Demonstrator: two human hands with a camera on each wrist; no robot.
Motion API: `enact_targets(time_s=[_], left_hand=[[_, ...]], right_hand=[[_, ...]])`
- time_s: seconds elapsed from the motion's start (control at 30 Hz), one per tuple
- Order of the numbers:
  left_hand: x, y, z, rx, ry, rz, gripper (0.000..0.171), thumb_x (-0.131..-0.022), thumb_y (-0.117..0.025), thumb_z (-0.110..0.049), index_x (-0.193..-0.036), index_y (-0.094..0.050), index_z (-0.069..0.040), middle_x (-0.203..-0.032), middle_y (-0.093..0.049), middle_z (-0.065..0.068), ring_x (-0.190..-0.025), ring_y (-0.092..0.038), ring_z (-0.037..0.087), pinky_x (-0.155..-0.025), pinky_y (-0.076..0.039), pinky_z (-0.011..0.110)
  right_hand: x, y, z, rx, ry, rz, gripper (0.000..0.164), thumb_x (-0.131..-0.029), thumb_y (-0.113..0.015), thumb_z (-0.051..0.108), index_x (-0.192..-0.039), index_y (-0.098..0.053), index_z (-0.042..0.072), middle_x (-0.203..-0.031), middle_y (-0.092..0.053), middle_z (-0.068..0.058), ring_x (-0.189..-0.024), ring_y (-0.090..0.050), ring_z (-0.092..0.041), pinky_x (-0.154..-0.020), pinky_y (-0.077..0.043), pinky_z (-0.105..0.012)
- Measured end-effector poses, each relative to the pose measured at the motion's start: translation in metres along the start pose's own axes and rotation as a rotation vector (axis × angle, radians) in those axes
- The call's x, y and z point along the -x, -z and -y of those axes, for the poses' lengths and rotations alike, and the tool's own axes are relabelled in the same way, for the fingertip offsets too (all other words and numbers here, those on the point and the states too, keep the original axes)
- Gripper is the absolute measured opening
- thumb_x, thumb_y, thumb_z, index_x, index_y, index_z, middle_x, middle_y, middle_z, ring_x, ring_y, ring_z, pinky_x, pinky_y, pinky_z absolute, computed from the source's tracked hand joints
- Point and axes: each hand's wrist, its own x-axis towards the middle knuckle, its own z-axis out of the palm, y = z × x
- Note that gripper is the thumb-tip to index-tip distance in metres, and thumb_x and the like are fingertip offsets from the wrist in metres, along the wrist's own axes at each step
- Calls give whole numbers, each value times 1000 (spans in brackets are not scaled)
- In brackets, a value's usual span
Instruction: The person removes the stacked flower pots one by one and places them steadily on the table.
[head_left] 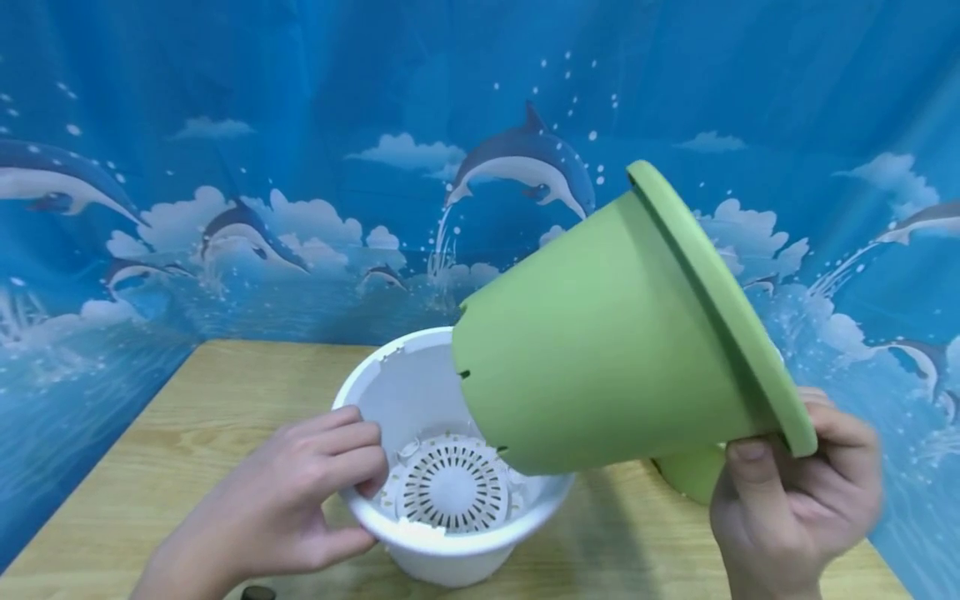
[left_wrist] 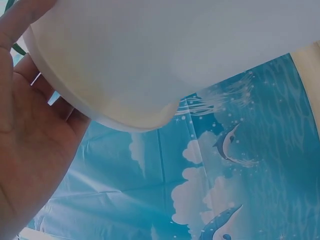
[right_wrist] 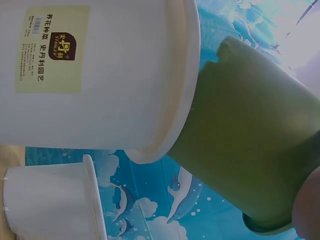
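Note:
A white plastic flower pot (head_left: 438, 546) with a slotted round base inside stands on the table, tipped slightly toward me. My left hand (head_left: 307, 487) grips its left rim, fingers over the inside and thumb outside. In the right wrist view this white pot bears a printed label (right_wrist: 52, 50). Over its right side hangs a green flower pot (head_left: 600, 350), tilted with its notched bottom end down-left, in front of the white pot's opening. By its rim, my right hand (head_left: 802, 487) holds the green pot at the lower right. The green pot's inside is hidden.
Behind the raised pot, another green object (head_left: 693, 473) sits on the wooden table (head_left: 285, 375), partly hidden. A smaller-looking white pot (right_wrist: 52, 200) shows in the right wrist view. A dark round item (head_left: 258, 592) lies at the near edge. A blue dolphin curtain (head_left: 315, 100) hangs behind.

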Motion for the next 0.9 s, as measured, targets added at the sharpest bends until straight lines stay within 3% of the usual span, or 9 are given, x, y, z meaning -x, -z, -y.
enact_targets(time_s=[0.2,0.37,0.5,0.63,0.9], left_hand=[[1,2,-1,10,41,41,41,-59,-82,-23,-78,-46,-28,-81,-41,-19,-78,-36,-1,-66,-32,12],[2,2,0,-16,44,43,42,-58,-81,-23,-76,-44,-28,-79,-39,-18,-76,-35,-1,-65,-30,11],[3,2,4,-34,40,34,41,-57,-80,-22,-76,-44,-27,-78,-37,-17,-74,-34,-1,-64,-29,11],[3,3,7,-56,55,30,41,-56,-81,-22,-75,-44,-26,-77,-36,-18,-73,-33,-2,-63,-28,10],[5,4,10,-108,116,17,43,-56,-81,-23,-74,-42,-28,-75,-34,-20,-69,-32,-2,-59,-27,11]], right_hand=[[-3,2,3,42,11,-35,42,-68,-79,-16,-92,-46,-23,-88,-64,-30,-81,-68,-34,-75,-60,-34],[-7,7,4,127,23,-79,42,-65,-81,-16,-91,-48,-23,-81,-63,-28,-70,-66,-28,-68,-57,-28],[-7,12,6,170,-29,-96,38,-67,-77,-19,-92,-49,-24,-82,-63,-26,-75,-65,-28,-76,-57,-30],[-6,15,6,180,-75,-77,35,-69,-74,-22,-94,-49,-26,-86,-62,-26,-83,-66,-31,-84,-58,-34],[-5,21,4,276,-107,29,30,-71,-71,-21,-96,-54,-25,-88,-63,-23,-73,-62,-22,-70,-56,-24]])
